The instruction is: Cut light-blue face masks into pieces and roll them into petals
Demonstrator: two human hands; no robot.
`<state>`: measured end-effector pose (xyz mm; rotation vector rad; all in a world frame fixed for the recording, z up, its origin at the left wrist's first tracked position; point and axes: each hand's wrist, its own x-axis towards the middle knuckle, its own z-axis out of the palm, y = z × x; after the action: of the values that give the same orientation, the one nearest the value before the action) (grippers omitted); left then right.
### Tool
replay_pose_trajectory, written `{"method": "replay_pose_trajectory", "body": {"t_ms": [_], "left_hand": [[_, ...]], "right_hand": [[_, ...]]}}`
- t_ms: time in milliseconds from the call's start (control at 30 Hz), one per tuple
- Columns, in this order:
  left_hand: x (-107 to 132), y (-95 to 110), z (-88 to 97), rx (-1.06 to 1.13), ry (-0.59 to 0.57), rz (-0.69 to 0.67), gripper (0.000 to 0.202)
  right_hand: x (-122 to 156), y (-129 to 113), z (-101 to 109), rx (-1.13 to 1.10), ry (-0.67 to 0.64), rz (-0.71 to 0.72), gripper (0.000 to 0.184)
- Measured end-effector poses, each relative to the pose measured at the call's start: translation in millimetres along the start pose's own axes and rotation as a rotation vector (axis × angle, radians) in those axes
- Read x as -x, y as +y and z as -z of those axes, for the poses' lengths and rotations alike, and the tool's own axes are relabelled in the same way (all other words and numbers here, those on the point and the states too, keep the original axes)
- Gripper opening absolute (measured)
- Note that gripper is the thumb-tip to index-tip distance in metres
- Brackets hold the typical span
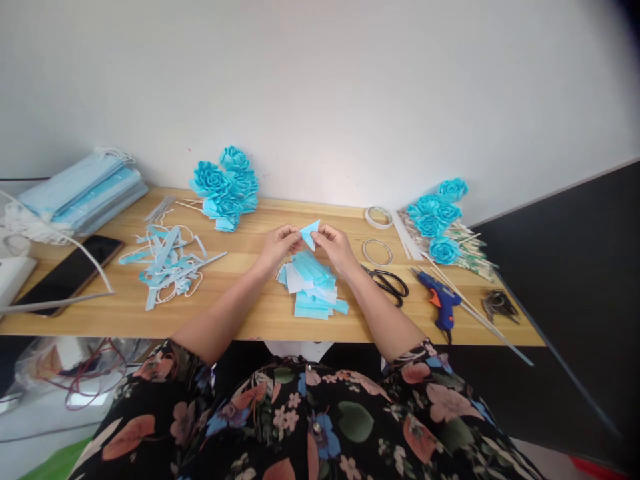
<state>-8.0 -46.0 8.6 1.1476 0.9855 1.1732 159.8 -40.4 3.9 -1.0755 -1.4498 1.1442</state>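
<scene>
Between my two hands is a small light-blue piece of face-mask fabric [310, 234], folded to a pointed, triangle-like shape. My left hand [279, 247] pinches its left side with thumb and fingers. The right side is pinched by my right hand [336, 245]. Just below the hands, a loose pile of cut blue and white fabric pieces [313, 287] lies on the wooden table [250, 293]. Black-handled scissors [389, 283] rest to the right of my right forearm, their blades partly hidden by it.
Blue fabric roses [227, 187] stand at the back left, with more roses [437, 217] at the back right. Cut strips and ear loops [170, 260], stacked masks [85, 190] and a phone [75, 273] lie left. Tape rolls [379, 218] and a glue gun [440, 300] lie right.
</scene>
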Motion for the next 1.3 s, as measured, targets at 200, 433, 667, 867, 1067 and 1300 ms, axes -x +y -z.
{"method": "replay_pose_trajectory", "body": {"t_ms": [200,433,667,867,1067,1300], "left_hand": [[0.3,0.5,1.0,0.003,0.002,-0.008,0.02],[2.0,2.7,0.7,0.013,0.017,-0.01,0.024],[2.0,4.1,-0.3,0.005,0.04,0.0,0.024],[1.0,2.5,-1.0,-0.028,0.05,-0.011,0.026],[1.5,1.4,-0.2,0.04,-0.006,0.023,0.024],[0.9,-0.1,-0.1,0.067,0.018,0.055,0.022]], "right_hand": [[-0.1,1.9,-0.5,-0.018,-0.009,-0.008,0.03],[0.5,-0.2,-0.8,-0.001,0.0,-0.019,0.033],[1.2,-3.0,-1.6,-0.017,0.001,-0.008,0.031],[1.8,-5.8,-2.2,0.006,0.016,-0.017,0.033],[1.7,-6.8,-3.2,-0.005,0.035,-0.017,0.033],[1.4,-3.7,-2.8,-0.008,0.023,-0.008,0.032]]}}
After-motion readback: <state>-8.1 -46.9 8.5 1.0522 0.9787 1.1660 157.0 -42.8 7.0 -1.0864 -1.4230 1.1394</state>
